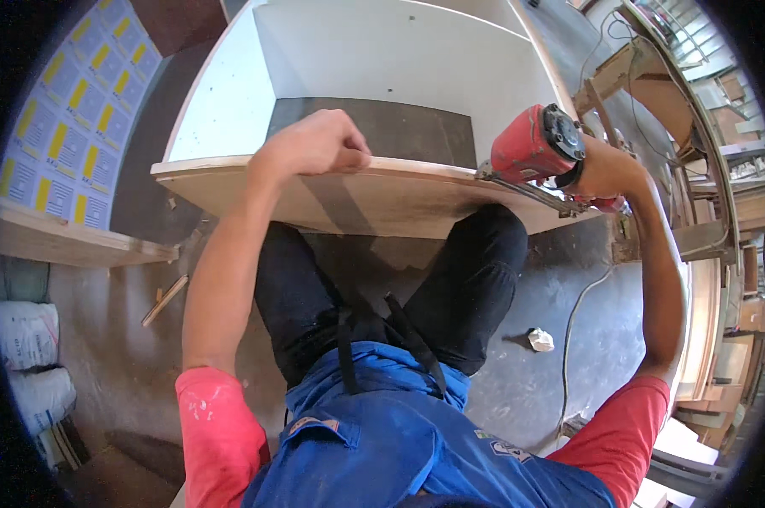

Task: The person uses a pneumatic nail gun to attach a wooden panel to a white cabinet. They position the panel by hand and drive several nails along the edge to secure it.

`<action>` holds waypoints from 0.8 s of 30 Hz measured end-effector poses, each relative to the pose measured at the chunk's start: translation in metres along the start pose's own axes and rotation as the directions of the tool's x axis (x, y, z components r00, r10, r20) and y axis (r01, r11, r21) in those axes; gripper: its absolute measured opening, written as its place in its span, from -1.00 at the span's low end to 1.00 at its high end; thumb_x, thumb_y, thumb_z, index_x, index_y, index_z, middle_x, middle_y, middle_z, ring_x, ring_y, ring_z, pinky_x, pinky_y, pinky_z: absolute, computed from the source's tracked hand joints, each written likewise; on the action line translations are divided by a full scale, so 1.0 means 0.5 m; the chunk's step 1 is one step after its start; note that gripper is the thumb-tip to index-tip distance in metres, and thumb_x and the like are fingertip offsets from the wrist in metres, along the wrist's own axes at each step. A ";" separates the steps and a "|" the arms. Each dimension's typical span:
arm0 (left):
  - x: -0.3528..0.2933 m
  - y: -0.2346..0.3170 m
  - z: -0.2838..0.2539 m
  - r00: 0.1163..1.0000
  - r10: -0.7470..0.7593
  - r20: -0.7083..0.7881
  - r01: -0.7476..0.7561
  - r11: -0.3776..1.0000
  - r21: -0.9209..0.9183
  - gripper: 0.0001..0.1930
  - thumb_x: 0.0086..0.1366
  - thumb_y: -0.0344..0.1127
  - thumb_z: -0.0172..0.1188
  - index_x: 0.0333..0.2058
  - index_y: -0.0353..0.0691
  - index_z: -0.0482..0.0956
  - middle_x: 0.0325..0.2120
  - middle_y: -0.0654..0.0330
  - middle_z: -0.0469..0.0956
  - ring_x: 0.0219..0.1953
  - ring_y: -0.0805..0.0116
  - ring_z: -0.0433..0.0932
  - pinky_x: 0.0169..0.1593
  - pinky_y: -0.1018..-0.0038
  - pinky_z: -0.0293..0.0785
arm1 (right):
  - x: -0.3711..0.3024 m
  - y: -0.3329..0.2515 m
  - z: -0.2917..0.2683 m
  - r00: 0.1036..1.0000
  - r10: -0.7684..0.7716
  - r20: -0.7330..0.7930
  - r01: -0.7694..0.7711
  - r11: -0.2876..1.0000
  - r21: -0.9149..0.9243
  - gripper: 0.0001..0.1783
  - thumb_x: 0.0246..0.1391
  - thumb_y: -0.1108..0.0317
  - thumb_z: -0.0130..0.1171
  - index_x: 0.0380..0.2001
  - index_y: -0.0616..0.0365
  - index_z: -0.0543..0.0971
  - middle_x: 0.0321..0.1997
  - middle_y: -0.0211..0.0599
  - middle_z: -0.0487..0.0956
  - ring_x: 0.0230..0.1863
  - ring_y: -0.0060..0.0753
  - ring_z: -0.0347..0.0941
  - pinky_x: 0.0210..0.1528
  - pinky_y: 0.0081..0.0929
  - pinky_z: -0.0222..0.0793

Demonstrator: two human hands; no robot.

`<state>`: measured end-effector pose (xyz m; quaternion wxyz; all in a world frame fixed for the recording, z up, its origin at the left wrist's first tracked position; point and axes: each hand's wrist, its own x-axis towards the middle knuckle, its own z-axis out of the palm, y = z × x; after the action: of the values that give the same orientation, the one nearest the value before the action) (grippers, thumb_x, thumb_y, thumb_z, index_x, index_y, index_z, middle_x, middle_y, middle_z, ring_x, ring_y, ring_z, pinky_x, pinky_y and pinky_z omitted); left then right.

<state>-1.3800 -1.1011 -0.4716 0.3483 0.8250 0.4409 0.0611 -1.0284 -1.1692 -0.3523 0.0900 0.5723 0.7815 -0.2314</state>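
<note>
My right hand (611, 169) is wrapped round the grip of a red and black nail gun (522, 146). The gun's nose touches or nearly touches the top edge of a pale wooden board (382, 196), toward its right end. Over the same edge, left of the middle, my left hand (325, 144) is closed with its fingers curled; whether anything small is in them is hidden. The board runs along the near side of a large open cabinet box (332, 51) with white inner walls. My knees are close to the board's near face.
On the left lies a plank (78, 239) beside a blue-and-yellow patterned sheet (82, 110). White sacks (27, 334) sit lower left, and a wood strip (164, 300) lies on the floor. A hose (569, 339) and a crumpled white piece (541, 339) are at right, near stacked timber (729, 364).
</note>
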 end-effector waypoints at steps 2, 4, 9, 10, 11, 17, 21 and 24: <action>-0.024 -0.048 -0.013 1.000 -0.021 -0.012 0.020 0.999 -0.046 -0.80 0.26 -0.24 0.28 -0.29 -0.24 0.74 -0.57 0.26 0.61 -0.58 0.50 0.42 -0.46 0.44 0.38 | -0.006 -0.043 -0.016 0.962 0.239 0.132 -0.247 0.968 0.051 -0.37 -0.21 0.33 0.39 0.03 0.18 0.49 -0.04 0.00 0.58 -0.04 -0.15 0.49 0.08 -0.25 0.37; -0.038 -0.090 -0.006 0.998 -0.054 -0.021 0.051 0.994 -0.100 -0.78 0.26 -0.23 0.29 -0.28 -0.26 0.74 -0.57 0.25 0.60 -0.57 0.50 0.42 -0.46 0.46 0.36 | 0.014 -0.021 0.006 0.955 0.263 0.134 -0.267 0.963 0.012 -0.39 -0.20 0.32 0.39 0.01 0.18 0.49 -0.08 -0.01 0.59 -0.07 -0.16 0.50 0.05 -0.25 0.37; -0.039 -0.064 -0.001 0.994 -0.103 -0.031 0.098 0.987 -0.124 -0.75 0.24 -0.19 0.31 -0.21 -0.20 0.74 -0.52 0.25 0.62 -0.45 0.49 0.46 -0.32 0.41 0.40 | -0.003 0.035 0.023 0.996 0.094 -0.007 -0.094 0.995 -0.026 -0.41 -0.18 0.32 0.38 0.01 0.17 0.50 -0.05 -0.04 0.59 -0.05 -0.14 0.50 0.07 -0.27 0.38; -0.043 -0.068 0.002 0.993 -0.113 -0.033 0.108 0.986 -0.124 -0.75 0.24 -0.19 0.31 -0.21 -0.20 0.74 -0.52 0.25 0.62 -0.45 0.49 0.46 -0.32 0.41 0.40 | 0.002 0.040 0.027 0.999 0.026 -0.025 -0.026 0.999 -0.023 -0.41 -0.18 0.32 0.38 0.01 0.17 0.50 -0.04 -0.04 0.59 -0.04 -0.13 0.50 0.07 -0.27 0.38; -0.046 -0.076 0.007 0.995 -0.066 -0.081 0.058 0.992 -0.108 -0.75 0.24 -0.19 0.31 -0.20 -0.20 0.74 -0.50 0.23 0.63 -0.43 0.47 0.47 -0.31 0.39 0.41 | 0.006 0.042 0.032 0.998 -0.042 -0.044 0.041 0.999 -0.023 -0.41 -0.18 0.32 0.39 0.01 0.17 0.50 -0.04 -0.04 0.59 -0.04 -0.13 0.50 0.08 -0.26 0.38; -0.050 -0.072 0.007 0.993 -0.044 -0.108 0.039 0.998 -0.047 -0.74 0.24 -0.17 0.30 -0.19 -0.19 0.73 -0.41 0.16 0.68 -0.37 0.35 0.55 -0.24 0.36 0.46 | 0.012 0.032 0.032 0.994 -0.067 -0.090 0.071 0.996 0.045 -0.52 -0.23 0.41 0.35 -0.13 0.21 0.55 -0.21 -0.15 0.62 -0.18 -0.26 0.51 0.00 -0.35 0.42; -0.058 -0.079 0.007 0.990 -0.107 -0.097 0.101 0.993 -0.066 -0.74 0.24 -0.18 0.30 -0.17 -0.18 0.72 -0.34 0.12 0.69 -0.31 0.29 0.60 -0.21 0.33 0.50 | 0.020 0.039 0.027 1.000 -0.005 -0.007 0.005 0.999 0.040 -0.33 -0.21 0.29 0.45 0.03 0.20 0.47 -0.11 -0.09 0.62 -0.07 -0.19 0.52 0.05 -0.29 0.39; -0.046 -0.116 0.026 0.983 0.058 -0.173 -0.066 0.997 -0.041 -0.74 0.25 -0.19 0.28 -0.15 -0.17 0.71 -0.32 0.09 0.69 -0.27 0.27 0.62 -0.18 0.31 0.51 | 0.014 0.005 0.009 1.000 0.008 0.003 -0.008 0.996 0.088 -0.30 -0.25 0.34 0.45 0.04 0.20 0.45 -0.16 -0.14 0.63 -0.15 -0.30 0.51 -0.02 -0.33 0.42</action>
<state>-1.4281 -1.1041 -0.5128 0.3261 0.8216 0.4417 0.1533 -1.0288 -1.1648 -0.3596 0.0667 0.5786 0.7681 -0.2660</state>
